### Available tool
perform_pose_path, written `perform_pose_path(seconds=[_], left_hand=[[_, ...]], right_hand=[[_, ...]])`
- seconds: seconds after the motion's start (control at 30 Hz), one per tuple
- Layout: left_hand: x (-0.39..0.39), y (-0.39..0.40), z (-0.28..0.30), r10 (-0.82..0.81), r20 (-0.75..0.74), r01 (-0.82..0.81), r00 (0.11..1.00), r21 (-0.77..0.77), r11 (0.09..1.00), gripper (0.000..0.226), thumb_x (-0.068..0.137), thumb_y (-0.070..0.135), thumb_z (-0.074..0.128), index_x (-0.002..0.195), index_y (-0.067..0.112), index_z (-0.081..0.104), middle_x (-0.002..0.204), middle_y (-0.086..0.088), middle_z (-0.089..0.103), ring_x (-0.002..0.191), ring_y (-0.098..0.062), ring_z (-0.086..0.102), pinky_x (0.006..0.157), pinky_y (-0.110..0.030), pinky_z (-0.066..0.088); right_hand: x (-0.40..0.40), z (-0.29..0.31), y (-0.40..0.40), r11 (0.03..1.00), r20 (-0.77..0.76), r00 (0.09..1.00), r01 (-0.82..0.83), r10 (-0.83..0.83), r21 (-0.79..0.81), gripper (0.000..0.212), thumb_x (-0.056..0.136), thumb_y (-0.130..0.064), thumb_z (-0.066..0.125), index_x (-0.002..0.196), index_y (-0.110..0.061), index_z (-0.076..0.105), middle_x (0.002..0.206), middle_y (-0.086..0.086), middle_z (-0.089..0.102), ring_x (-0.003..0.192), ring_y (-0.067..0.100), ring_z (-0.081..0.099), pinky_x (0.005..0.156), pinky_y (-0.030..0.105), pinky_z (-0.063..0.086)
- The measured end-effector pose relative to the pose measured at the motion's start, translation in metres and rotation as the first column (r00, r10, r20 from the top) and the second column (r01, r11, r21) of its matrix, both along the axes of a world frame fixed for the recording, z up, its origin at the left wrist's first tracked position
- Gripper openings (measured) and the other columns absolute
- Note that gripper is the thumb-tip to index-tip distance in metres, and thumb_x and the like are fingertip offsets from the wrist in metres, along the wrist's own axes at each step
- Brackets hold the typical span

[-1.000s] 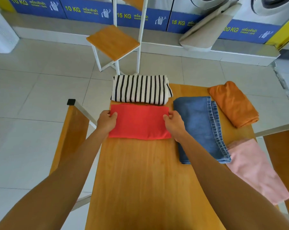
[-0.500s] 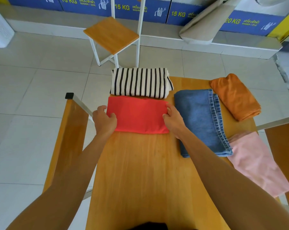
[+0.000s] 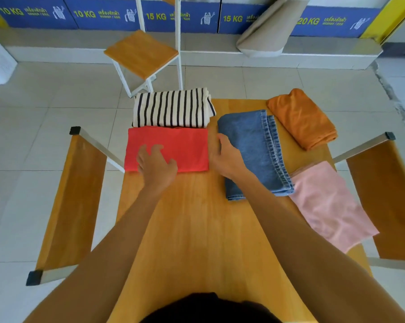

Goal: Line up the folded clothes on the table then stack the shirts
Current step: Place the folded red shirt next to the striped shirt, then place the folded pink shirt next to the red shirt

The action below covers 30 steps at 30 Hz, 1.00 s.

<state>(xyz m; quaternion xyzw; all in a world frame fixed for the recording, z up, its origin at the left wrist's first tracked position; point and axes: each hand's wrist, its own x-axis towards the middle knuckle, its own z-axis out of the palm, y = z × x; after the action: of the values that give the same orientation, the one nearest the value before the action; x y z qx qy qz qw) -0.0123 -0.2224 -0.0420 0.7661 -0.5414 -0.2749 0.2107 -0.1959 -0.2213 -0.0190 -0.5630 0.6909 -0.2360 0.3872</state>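
A folded red shirt (image 3: pixel 185 145) lies on the wooden table (image 3: pixel 196 229), just in front of a folded black-and-white striped shirt (image 3: pixel 173 108) at the far edge. My left hand (image 3: pixel 156 163) rests flat on the red shirt's near left part, fingers spread. My right hand (image 3: pixel 227 157) sits between the red shirt and folded blue jeans (image 3: pixel 255 150), touching the jeans' left edge, holding nothing. A folded orange garment (image 3: pixel 301 117) lies at the far right. A pink cloth (image 3: pixel 327 203) hangs over the right edge.
Wooden benches flank the table on the left (image 3: pixel 66 201) and right (image 3: pixel 387 197). A small wooden stool (image 3: pixel 142 52) stands on the tiled floor beyond the table. Blue washer panels line the back wall.
Both hands let go of the red shirt's side edges. My left hand moved onto the top of the shirt, and my right hand shifted right toward the jeans.
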Motion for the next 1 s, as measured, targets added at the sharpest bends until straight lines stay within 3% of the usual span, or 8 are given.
perform_pose_path(seconds=[0.23,0.33,0.53,0.63,0.73,0.83,0.9,1.0], left_hand=[[-0.112,0.080,0.010,-0.329,-0.121,0.310,0.936,-0.152,0.938,0.026,0.081,0.005,0.061,0.106,0.011,0.065,0.111,-0.004,0.062,0.113,-0.020,0.052,0.092,-0.018,0.032],[-0.158,0.101,0.012,-0.398,-0.117,0.382,0.910,-0.142,0.913,0.023,0.084,0.008,0.060,0.103,0.018,0.067,0.108,0.003,0.064,0.107,-0.013,0.056,0.090,-0.022,0.040],[-0.247,0.116,0.017,-0.569,-0.130,0.565,0.812,-0.072,0.822,0.021,0.089,0.010,0.057,0.108,0.016,0.065,0.116,-0.002,0.059,0.108,-0.016,0.056,0.085,-0.019,0.037],[-0.288,0.112,0.018,-0.661,-0.100,0.660,0.744,-0.043,0.750,0.022,0.090,0.011,0.053,0.110,0.012,0.061,0.116,-0.005,0.059,0.112,-0.022,0.056,0.083,-0.023,0.042],[-0.321,0.100,0.015,-0.712,-0.021,0.710,0.702,0.097,0.697,0.048,0.091,0.013,0.052,0.138,0.009,0.045,0.141,-0.008,0.047,0.126,-0.027,0.049,0.099,-0.036,0.045],[-0.343,0.084,0.010,-0.729,0.029,0.715,0.684,0.170,0.678,0.045,0.088,0.011,0.053,0.132,0.004,0.048,0.132,-0.015,0.053,0.111,-0.031,0.058,0.080,-0.034,0.049],[-0.350,0.081,0.008,-0.715,0.065,0.691,0.696,0.208,0.692,0.036,0.089,0.012,0.052,0.123,0.000,0.051,0.120,-0.016,0.059,0.104,-0.034,0.059,0.074,-0.034,0.045],[-0.350,0.089,0.005,-0.708,0.145,0.661,0.691,0.269,0.700,0.046,0.093,0.027,0.054,0.132,0.005,0.045,0.127,-0.016,0.056,0.114,-0.037,0.056,0.093,-0.044,0.047]], right_hand=[[-0.079,0.006,0.094,0.983,0.069,0.982,0.176,-0.178,0.046,0.050,0.101,-0.012,0.047,0.149,-0.015,0.033,0.106,0.011,0.062,0.105,0.033,0.062,0.080,0.037,0.047],[-0.120,0.005,0.132,0.937,0.105,0.932,0.348,-0.348,0.019,0.051,0.098,-0.012,0.052,0.146,-0.014,0.035,0.137,0.010,0.055,0.118,0.025,0.056,0.085,0.022,0.039],[-0.219,-0.019,0.204,0.785,-0.078,0.785,0.618,-0.614,0.039,0.051,0.094,-0.021,0.057,0.141,-0.013,0.040,0.140,0.010,0.052,0.126,0.028,0.051,0.103,0.041,0.044],[-0.251,-0.037,0.229,0.813,-0.243,0.803,0.576,-0.544,0.081,0.057,0.095,-0.038,0.054,0.146,-0.022,0.035,0.147,0.007,0.044,0.135,0.031,0.044,0.109,0.049,0.041],[-0.262,-0.053,0.252,0.866,-0.368,0.849,0.465,-0.379,0.181,0.057,0.097,-0.048,0.046,0.148,-0.027,0.029,0.158,0.004,0.028,0.144,0.034,0.028,0.113,0.056,0.033],[-0.263,-0.064,0.276,0.887,-0.373,0.889,0.377,-0.265,0.268,0.056,0.099,-0.052,0.040,0.149,-0.030,0.027,0.163,0.004,0.013,0.145,0.036,0.021,0.114,0.055,0.029],[-0.266,-0.065,0.288,0.868,-0.318,0.873,0.447,-0.370,0.217,0.056,0.099,-0.051,0.041,0.148,-0.029,0.029,0.161,0.003,0.018,0.144,0.036,0.023,0.114,0.054,0.030],[-0.277,-0.060,0.292,0.706,-0.142,0.742,0.668,-0.655,0.237,0.057,0.099,-0.051,0.043,0.147,-0.023,0.032,0.154,0.006,0.035,0.140,0.031,0.036,0.110,0.053,0.039]])
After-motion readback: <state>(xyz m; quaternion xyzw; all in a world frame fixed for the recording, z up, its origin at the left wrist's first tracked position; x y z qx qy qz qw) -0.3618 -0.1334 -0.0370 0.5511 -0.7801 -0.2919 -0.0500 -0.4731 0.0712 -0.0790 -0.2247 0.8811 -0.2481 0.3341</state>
